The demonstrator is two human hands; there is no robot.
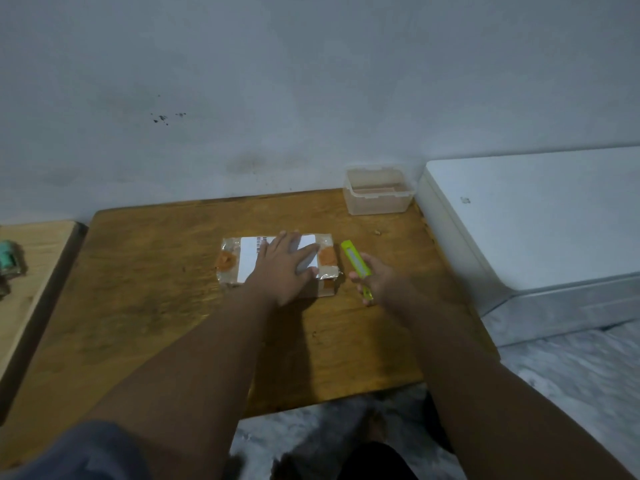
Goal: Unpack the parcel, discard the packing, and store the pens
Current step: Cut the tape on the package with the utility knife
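Observation:
A small brown parcel (230, 259) wrapped in clear tape, with a white shipping label on top, lies flat in the middle of the wooden table (145, 299). My left hand (282, 268) rests palm down on the parcel, fingers spread, covering much of the label. Just right of the parcel, my right hand (375, 280) closes around the lower end of a yellow-green utility knife (353, 259) that lies on the table and points away from me. No pens are visible.
A clear plastic container (379, 194) without a lid stands at the table's far right corner by the wall. A white printer (533, 230) sits right of the table. A lighter wooden surface (31, 268) with a green object (8, 259) lies to the left.

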